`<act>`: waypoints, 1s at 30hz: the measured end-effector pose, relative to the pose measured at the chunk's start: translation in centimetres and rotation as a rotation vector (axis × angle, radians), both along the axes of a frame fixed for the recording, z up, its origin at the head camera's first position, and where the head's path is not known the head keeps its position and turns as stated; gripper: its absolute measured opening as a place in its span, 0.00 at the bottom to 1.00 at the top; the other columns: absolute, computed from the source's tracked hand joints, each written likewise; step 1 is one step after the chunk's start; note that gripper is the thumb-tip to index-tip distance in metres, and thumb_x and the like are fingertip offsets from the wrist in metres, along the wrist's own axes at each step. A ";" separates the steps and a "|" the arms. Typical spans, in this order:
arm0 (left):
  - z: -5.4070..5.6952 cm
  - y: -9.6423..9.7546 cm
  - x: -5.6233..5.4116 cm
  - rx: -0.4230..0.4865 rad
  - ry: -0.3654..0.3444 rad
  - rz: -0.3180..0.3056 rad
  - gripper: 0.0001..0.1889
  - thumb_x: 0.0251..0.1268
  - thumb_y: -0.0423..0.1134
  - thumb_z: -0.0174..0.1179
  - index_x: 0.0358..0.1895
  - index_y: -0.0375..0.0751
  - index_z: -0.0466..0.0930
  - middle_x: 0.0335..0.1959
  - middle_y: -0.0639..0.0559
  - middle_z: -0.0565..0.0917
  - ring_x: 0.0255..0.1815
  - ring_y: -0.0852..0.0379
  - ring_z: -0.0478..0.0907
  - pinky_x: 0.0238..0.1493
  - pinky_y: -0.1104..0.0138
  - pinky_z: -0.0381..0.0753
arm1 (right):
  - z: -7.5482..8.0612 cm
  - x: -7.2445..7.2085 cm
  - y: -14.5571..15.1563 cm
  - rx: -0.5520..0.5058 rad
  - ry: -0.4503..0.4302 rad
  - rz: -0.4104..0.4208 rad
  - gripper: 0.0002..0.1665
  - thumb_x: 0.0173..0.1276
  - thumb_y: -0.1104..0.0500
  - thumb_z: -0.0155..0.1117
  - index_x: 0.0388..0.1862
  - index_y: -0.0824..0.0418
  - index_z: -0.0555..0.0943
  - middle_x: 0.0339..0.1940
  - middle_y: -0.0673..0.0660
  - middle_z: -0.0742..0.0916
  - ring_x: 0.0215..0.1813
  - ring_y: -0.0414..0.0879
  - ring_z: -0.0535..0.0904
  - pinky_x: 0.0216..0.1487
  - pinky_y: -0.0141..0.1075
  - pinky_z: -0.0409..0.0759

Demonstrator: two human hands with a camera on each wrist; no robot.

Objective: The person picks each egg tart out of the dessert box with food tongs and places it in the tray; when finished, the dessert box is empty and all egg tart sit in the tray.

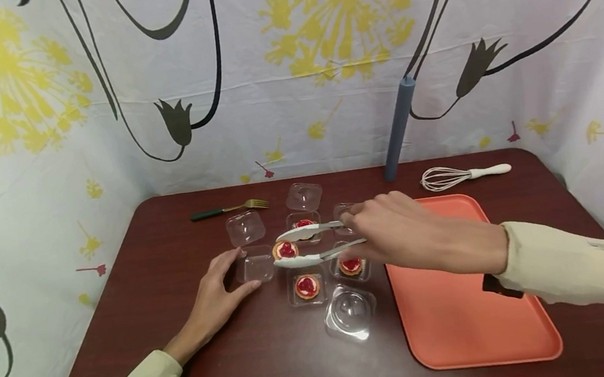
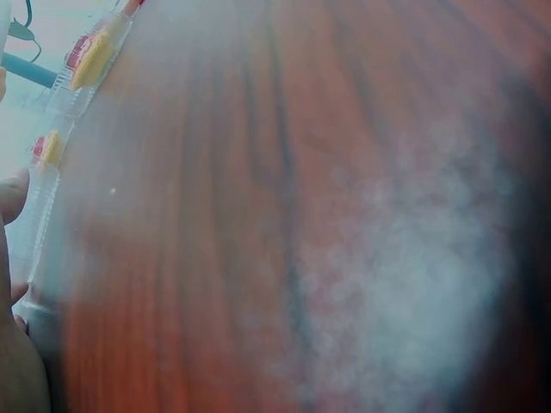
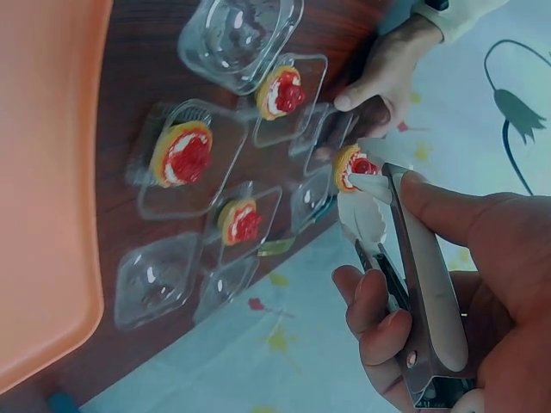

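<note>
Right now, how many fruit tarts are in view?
4: the held tart in the tongs, and three in clear containers: the back tart, partly behind the tongs; the front tart; and the right tart, nearest the orange tray. I see no others.

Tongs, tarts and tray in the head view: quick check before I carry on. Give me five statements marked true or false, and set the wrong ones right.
1. The right grip holds the tongs. True.
2. The tongs are empty. False: they hold a tart.
3. The left grip touches a clear container. True.
4. The whisk lies on the orange tray. False: the whisk lies on the table, beyond the tray's far edge.
5. Three other tarts sit in plastic boxes. True.
</note>
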State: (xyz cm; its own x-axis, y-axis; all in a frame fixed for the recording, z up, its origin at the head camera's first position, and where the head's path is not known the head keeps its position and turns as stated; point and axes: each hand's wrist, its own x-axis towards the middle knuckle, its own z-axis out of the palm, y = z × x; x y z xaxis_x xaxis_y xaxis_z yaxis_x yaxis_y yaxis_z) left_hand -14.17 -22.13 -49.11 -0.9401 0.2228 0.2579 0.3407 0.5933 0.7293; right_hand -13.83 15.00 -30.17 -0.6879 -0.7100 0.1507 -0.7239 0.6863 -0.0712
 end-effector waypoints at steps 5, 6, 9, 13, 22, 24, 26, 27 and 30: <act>-0.1 -0.2 0.1 0.012 -0.003 0.006 0.42 0.64 0.42 0.83 0.79 0.36 0.74 0.77 0.39 0.76 0.79 0.40 0.71 0.75 0.40 0.72 | 0.7 0.4 1.6 -0.001 -0.008 -0.066 0.22 0.69 0.42 0.83 0.33 0.54 0.82 0.23 0.45 0.79 0.16 0.38 0.68 0.17 0.37 0.65; -0.1 -0.3 0.2 0.014 -0.005 0.007 0.43 0.64 0.42 0.83 0.79 0.36 0.74 0.77 0.39 0.76 0.79 0.40 0.71 0.75 0.40 0.72 | 0.8 0.4 1.9 0.000 -0.017 -0.085 0.22 0.69 0.42 0.83 0.32 0.53 0.82 0.23 0.44 0.79 0.16 0.38 0.68 0.17 0.37 0.65; -0.1 -0.3 0.2 0.016 -0.010 0.010 0.43 0.64 0.42 0.83 0.80 0.36 0.73 0.77 0.39 0.75 0.79 0.40 0.71 0.74 0.40 0.73 | 1.2 0.6 3.0 0.002 -0.033 -0.127 0.22 0.69 0.40 0.82 0.33 0.53 0.82 0.23 0.44 0.79 0.16 0.38 0.68 0.19 0.38 0.67; -0.2 -0.3 0.2 0.017 -0.012 0.009 0.43 0.64 0.43 0.83 0.80 0.36 0.73 0.77 0.39 0.76 0.79 0.40 0.71 0.74 0.41 0.72 | 1.7 0.8 4.6 -0.009 -0.027 -0.154 0.20 0.70 0.39 0.80 0.38 0.52 0.86 0.24 0.42 0.79 0.20 0.37 0.71 0.25 0.41 0.75; -0.3 -0.2 0.1 0.007 -0.021 0.010 0.43 0.64 0.43 0.83 0.80 0.36 0.73 0.78 0.39 0.75 0.79 0.39 0.71 0.75 0.40 0.72 | 2.1 0.8 8.4 -0.038 -0.018 -0.250 0.17 0.72 0.41 0.80 0.40 0.52 0.87 0.29 0.44 0.82 0.26 0.39 0.77 0.23 0.38 0.73; -0.2 -0.2 0.1 0.007 -0.022 0.011 0.43 0.64 0.43 0.83 0.80 0.36 0.73 0.78 0.38 0.75 0.79 0.39 0.71 0.75 0.40 0.72 | 2.0 0.8 9.2 -0.033 -0.020 -0.281 0.18 0.72 0.40 0.79 0.36 0.50 0.84 0.27 0.43 0.78 0.23 0.39 0.72 0.20 0.38 0.69; -0.2 -0.1 0.1 0.006 -0.022 0.013 0.43 0.64 0.43 0.83 0.80 0.36 0.74 0.78 0.38 0.75 0.79 0.39 0.71 0.75 0.40 0.72 | 1.8 0.8 9.9 -0.026 -0.021 -0.311 0.19 0.72 0.38 0.79 0.35 0.49 0.83 0.25 0.43 0.77 0.22 0.39 0.69 0.19 0.39 0.66; -0.2 -0.1 0.1 0.005 -0.022 0.012 0.43 0.64 0.43 0.83 0.80 0.36 0.73 0.78 0.38 0.75 0.79 0.39 0.71 0.75 0.40 0.72 | 1.7 0.8 10.3 -0.023 -0.015 -0.320 0.19 0.71 0.38 0.79 0.38 0.50 0.86 0.26 0.42 0.78 0.22 0.39 0.70 0.19 0.39 0.66; -0.1 0.1 0.0 0.003 -0.017 0.005 0.43 0.64 0.43 0.83 0.80 0.35 0.73 0.77 0.38 0.75 0.79 0.39 0.71 0.75 0.40 0.72 | 1.1 0.7 11.5 -0.017 0.007 -0.332 0.21 0.71 0.38 0.80 0.46 0.54 0.92 0.32 0.45 0.88 0.23 0.38 0.74 0.21 0.41 0.70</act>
State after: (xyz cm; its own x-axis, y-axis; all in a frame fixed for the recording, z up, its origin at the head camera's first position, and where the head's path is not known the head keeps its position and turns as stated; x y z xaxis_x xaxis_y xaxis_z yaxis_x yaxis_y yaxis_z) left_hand -14.13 -22.08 -49.18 -0.9457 0.2170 0.2421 0.3247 0.5932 0.7367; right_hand -13.15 26.47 -29.03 -0.8804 -0.4442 0.1660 -0.4610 0.8837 -0.0804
